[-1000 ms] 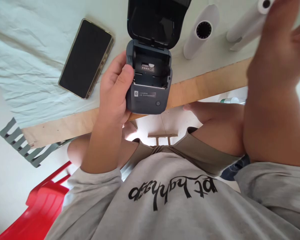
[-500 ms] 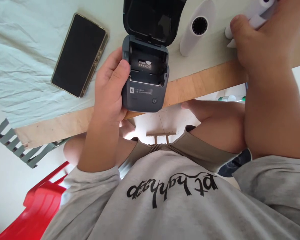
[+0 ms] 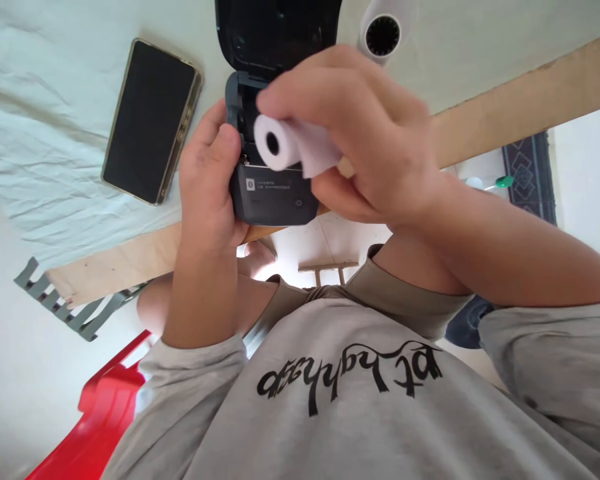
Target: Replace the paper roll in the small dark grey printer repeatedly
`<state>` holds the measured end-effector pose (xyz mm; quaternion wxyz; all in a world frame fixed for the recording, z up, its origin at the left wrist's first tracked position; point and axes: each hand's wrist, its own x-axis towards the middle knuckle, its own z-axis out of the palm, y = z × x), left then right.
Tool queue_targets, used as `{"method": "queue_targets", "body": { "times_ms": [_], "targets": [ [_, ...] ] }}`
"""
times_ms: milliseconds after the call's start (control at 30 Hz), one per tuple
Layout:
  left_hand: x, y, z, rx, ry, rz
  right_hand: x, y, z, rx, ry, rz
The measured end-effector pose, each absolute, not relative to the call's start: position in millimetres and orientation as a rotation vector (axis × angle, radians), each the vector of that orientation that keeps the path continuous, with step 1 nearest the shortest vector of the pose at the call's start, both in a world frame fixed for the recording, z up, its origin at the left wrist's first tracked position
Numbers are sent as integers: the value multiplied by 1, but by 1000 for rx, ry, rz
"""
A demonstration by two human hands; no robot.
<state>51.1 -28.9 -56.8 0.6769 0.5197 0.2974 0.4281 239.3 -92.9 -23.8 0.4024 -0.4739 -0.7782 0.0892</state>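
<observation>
A small dark grey label printer (image 3: 273, 197) sits at the table's near edge with its lid (image 3: 275, 30) flipped up. My left hand (image 3: 210, 180) grips the printer's left side, thumb against its rim. A white paper roll (image 3: 293, 143) is pinched in my right hand (image 3: 360, 133), held just over the printer's open paper bay. The bay itself is mostly hidden behind the roll and my fingers.
A black phone (image 3: 150, 120) lies face up on the pale cloth (image 3: 45, 120) to the left. Another white roll (image 3: 383, 30) lies behind the printer. The wooden table edge (image 3: 505, 113) runs diagonally. A red chair (image 3: 100, 420) stands at lower left.
My right hand has picked a white roll up from the far right of the table and carried it left to the open printer. My left hand keeps its hold on the printer.
</observation>
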Motion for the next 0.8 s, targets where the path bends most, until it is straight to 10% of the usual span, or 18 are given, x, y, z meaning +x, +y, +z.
{"method": "queue_targets", "body": {
  "times_ms": [167, 800],
  "targets": [
    [48, -25, -63, 1200, 661, 965, 232, -71, -37, -1150, -2076, -262],
    [45, -20, -74, 1294, 641, 985, 224, -76, -35, -1441, -2053, -159]
  ]
}}
